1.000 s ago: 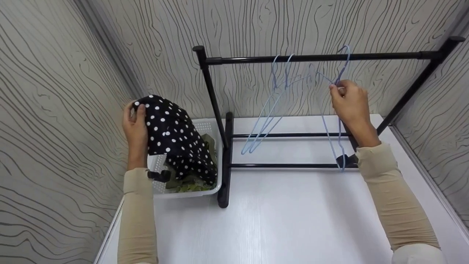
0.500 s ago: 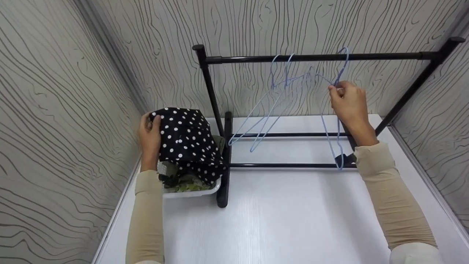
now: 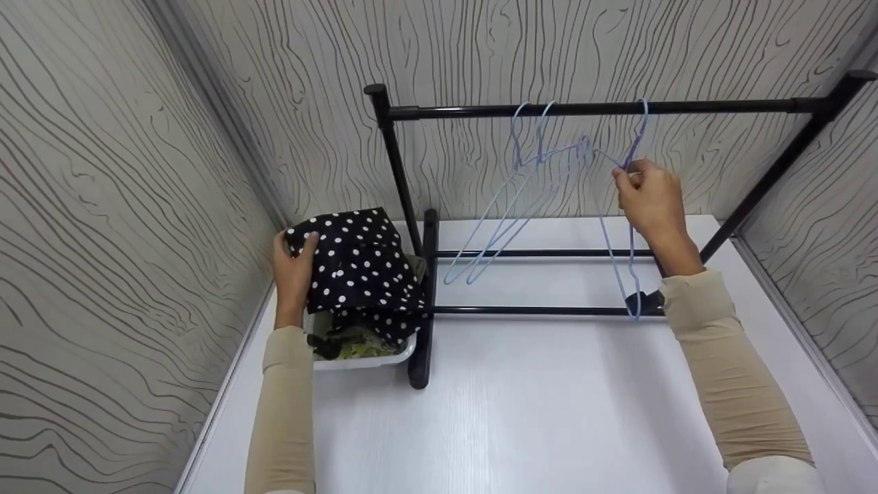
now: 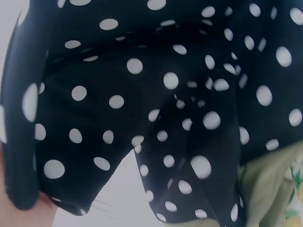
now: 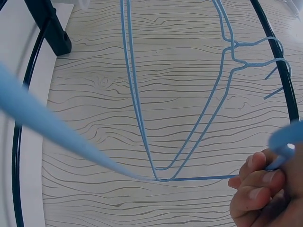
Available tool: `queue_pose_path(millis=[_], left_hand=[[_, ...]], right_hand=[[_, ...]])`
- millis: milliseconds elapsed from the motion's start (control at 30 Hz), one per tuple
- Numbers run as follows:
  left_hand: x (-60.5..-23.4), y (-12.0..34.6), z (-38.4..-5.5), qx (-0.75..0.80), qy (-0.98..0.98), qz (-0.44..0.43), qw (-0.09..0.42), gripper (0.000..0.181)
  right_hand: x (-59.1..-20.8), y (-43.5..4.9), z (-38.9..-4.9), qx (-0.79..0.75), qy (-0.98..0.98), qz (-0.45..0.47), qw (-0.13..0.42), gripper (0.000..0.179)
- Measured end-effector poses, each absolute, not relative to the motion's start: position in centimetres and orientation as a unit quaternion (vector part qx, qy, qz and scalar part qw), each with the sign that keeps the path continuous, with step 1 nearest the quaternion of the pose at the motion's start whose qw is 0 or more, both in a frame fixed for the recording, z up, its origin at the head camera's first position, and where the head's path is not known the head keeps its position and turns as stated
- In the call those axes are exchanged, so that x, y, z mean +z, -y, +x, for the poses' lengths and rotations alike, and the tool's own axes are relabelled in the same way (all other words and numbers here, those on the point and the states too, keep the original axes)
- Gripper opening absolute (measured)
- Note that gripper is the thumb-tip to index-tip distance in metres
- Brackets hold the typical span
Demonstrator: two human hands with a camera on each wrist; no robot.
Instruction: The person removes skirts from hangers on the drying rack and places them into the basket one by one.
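My left hand (image 3: 293, 274) pinches the top edge of a black fabric piece with white dots (image 3: 357, 267), thumb in front. The fabric drapes over a white basket (image 3: 377, 363) at the left; its garment kind is unclear. In the left wrist view the dotted fabric (image 4: 118, 85) fills most of the picture. My right hand (image 3: 655, 202) pinches a blue wire hanger (image 3: 641, 127) just below its hook, which is on the black rail (image 3: 720, 107). In the right wrist view the fingers (image 5: 255, 198) curl at the hanger's neck.
Two more blue hangers (image 5: 207, 106) hang from the rail, left of my right hand. The black rack (image 3: 425, 315) stands on a white table (image 3: 535, 412), beside the basket. Green cloth (image 3: 360, 348) lies in the basket. Wood-patterned walls (image 3: 480, 41) enclose the back and sides.
My left hand has moved right and down with the dotted fabric, which now covers more of the basket. My right hand has lowered slightly with the hanger; the two other hangers have swung.
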State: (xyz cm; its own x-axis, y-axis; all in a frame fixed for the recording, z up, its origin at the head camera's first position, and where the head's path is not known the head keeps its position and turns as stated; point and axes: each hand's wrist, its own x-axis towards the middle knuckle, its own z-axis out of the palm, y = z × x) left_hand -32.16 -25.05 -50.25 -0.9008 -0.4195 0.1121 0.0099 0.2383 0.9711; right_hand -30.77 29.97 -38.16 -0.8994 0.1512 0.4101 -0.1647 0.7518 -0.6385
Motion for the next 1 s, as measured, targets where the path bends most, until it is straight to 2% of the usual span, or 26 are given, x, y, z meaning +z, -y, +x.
queue_pose_path(millis=[133, 433, 633, 833, 1000], left_hand=[[-50.7, 25.1, -32.0, -0.584, 0.783, 0.158, 0.142, 0.087], [-52.8, 25.0, -32.0, -0.508, 0.834, 0.189, 0.106, 0.091], [-54.0, 24.2, -31.9, -0.448, 0.869, 0.202, 0.052, 0.09], [-54.1, 23.8, -31.4, -0.449, 0.873, 0.188, -0.02, 0.112], [-54.3, 23.8, -31.2, -0.461, 0.866, 0.187, -0.039, 0.112]], right_hand=[[-38.4, -30.0, -30.7, 0.352, 0.909, 0.001, 0.223, 0.049], [-38.6, -29.9, -30.7, 0.361, 0.912, 0.002, 0.197, 0.053], [-38.8, -29.8, -30.8, 0.365, 0.913, 0.007, 0.181, 0.058], [-38.7, -29.8, -30.9, 0.363, 0.916, 0.01, 0.171, 0.058], [-38.6, -29.9, -30.9, 0.367, 0.918, 0.013, 0.152, 0.063]])
